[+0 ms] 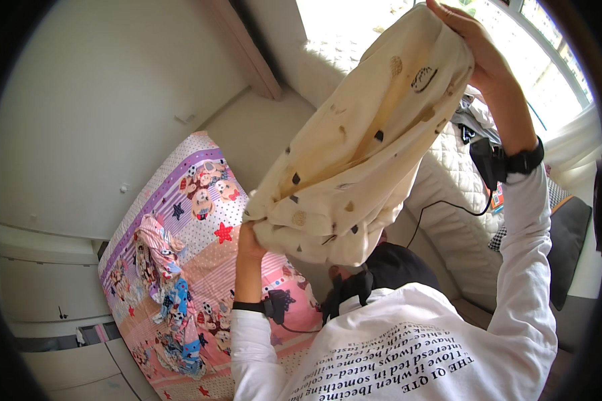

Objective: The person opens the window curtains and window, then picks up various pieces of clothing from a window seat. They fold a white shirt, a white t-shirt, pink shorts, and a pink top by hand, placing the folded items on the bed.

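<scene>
A cream patterned cloth [346,165], possibly a bedding cover, is stretched slantwise between both hands. My right hand [474,47] grips its upper end near the bright window, thumb along the edge. My left hand [252,240] holds the lower left end, its fingers mostly hidden under the folds. The cloth hangs gathered, in long folds. Below and left of it lies a mattress with a pink and purple printed cover [226,210], bearing bears and stars. A crumpled pink and blue cloth [173,301] rests on that cover.
Beside the right arm is a quilted white cover [451,160] on a window seat or sofa, with clothes [474,118] on it. A dark grey cushion [569,245] leans at the far right. White cabinets [50,290] stand at the left. Cables hang from both wrist devices.
</scene>
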The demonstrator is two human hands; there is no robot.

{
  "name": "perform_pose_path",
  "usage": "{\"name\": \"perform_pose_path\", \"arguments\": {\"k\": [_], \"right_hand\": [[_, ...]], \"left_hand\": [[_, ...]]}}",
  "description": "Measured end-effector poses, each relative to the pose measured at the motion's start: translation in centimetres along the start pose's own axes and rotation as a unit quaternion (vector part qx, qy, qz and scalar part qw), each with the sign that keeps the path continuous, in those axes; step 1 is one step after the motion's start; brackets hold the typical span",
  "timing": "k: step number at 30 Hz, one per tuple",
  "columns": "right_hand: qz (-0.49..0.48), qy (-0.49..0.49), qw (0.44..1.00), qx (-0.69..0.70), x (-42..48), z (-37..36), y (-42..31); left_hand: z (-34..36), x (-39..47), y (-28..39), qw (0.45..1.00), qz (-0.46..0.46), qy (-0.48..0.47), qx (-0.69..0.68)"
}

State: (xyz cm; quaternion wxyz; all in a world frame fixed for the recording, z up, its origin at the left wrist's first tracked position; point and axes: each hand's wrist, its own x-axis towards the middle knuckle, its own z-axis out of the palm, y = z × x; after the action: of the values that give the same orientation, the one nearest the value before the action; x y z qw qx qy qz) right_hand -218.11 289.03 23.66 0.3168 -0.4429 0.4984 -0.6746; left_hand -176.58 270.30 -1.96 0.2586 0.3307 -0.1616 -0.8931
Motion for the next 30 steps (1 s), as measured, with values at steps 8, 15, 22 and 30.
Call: {"name": "perform_pose_path", "arguments": {"k": [8,15,22,30], "right_hand": [[0.129,0.046,0.908,-0.396,-2.1,-6.8,13.6],[0.082,-0.239,0.953,-0.165,-6.9,5.7,17.7],[-0.061,0.009,0.96,-0.274,-0.9,1.0,13.7],[-0.101,0.153,0.983,-0.013,6.4,-1.2,0.6]], "left_hand": [[16.9,-2.1,1.7,0.975,0.019,-0.221,0.017],[26.3,1.5,0.0,0.96,0.048,-0.259,0.09],[24.5,1.6,5.6,0.885,0.263,-0.086,0.373],[23.9,6.9,9.9,0.835,0.366,-0.071,0.404]]}}
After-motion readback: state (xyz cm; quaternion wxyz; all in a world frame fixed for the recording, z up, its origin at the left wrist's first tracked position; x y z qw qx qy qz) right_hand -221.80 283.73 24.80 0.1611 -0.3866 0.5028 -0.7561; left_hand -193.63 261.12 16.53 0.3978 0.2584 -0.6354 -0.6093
